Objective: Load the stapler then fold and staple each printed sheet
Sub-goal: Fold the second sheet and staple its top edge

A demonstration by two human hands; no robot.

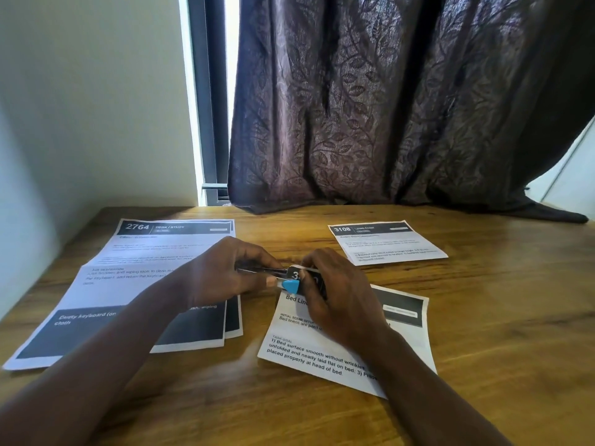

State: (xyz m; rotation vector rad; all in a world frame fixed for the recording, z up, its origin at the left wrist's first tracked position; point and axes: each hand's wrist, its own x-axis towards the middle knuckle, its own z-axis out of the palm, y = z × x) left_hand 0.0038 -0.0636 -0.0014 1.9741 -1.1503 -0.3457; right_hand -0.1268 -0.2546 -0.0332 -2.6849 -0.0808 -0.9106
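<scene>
The stapler (291, 278) lies lengthwise left–right over the folded sheet's (347, 346) top-left corner — left hand (222, 272) grips its left end, right hand (335, 291) clamps sheet and stapler.

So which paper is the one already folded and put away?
Look at the wooden table below the dark curtain. Near the far right edge lies the small folded sheet, alone, away from both hands. Its black header reads 3108, and it is smaller than the other papers.
</scene>
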